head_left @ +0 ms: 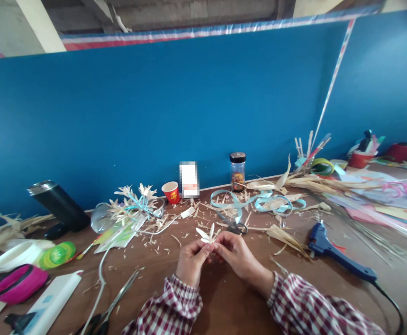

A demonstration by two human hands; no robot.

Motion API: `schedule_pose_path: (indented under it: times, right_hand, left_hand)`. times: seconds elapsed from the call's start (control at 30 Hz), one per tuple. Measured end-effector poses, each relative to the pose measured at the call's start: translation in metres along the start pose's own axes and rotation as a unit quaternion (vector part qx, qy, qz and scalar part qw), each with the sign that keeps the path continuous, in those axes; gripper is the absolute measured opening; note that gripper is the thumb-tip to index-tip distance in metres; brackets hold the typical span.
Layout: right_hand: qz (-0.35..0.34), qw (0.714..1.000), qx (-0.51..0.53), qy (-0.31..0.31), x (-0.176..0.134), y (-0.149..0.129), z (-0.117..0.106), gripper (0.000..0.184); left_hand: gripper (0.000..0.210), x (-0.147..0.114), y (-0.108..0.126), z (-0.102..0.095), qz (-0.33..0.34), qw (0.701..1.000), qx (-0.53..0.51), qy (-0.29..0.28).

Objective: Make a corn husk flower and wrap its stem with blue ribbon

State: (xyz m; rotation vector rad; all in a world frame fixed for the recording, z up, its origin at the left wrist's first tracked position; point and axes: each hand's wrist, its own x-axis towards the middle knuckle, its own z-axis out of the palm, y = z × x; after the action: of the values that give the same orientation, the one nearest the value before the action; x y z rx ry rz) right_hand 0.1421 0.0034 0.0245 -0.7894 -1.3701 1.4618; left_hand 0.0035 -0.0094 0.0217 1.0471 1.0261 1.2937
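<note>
Near the front middle of the brown table, my left hand [195, 257] and my right hand [236, 251] meet at their fingertips. Both pinch the base of a small pale flower [208, 234], whose narrow pointed petals look like cut corn husk. Its lower end is hidden behind my fingers. Just beyond my right hand lie dark-handled scissors [237, 228] and curls of light blue ribbon [240, 204]. Farther back on the left, a bunch of similar husk flowers [138, 200] rests with blue ribbon around it.
A blue glue gun [339, 256] with a cord lies to the right. Open scissors [119, 293] and a white power strip [50, 302] lie front left. A red paper cup [171, 193], a glass jar [237, 172] and a black tumbler [62, 204] stand along the blue partition [189, 102].
</note>
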Motion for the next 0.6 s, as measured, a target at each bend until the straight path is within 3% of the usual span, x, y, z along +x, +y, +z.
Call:
schedule_pose_path:
  times: [0.13, 0.27, 0.6]
  right_hand:
    - [0.005, 1.000, 0.014, -0.005, 0.0007, 0.0031, -0.0003, 0.033]
    - [0.000, 1.000, -0.001, 0.005, 0.0026, 0.0033, 0.0006, 0.033]
    - [-0.042, 0.991, -0.124, 0.019, -0.0016, -0.0002, 0.0040, 0.018]
  left_hand:
    - [0.019, -0.0017, -0.0009, 0.0004, 0.022, 1.000, 0.016, 0.007]
    - [0.021, -0.0017, -0.0029, 0.0017, 0.002, 1.000, 0.018, 0.021]
    - [0.029, 0.0040, -0.0019, -0.0009, -0.038, 0.994, -0.045, 0.089]
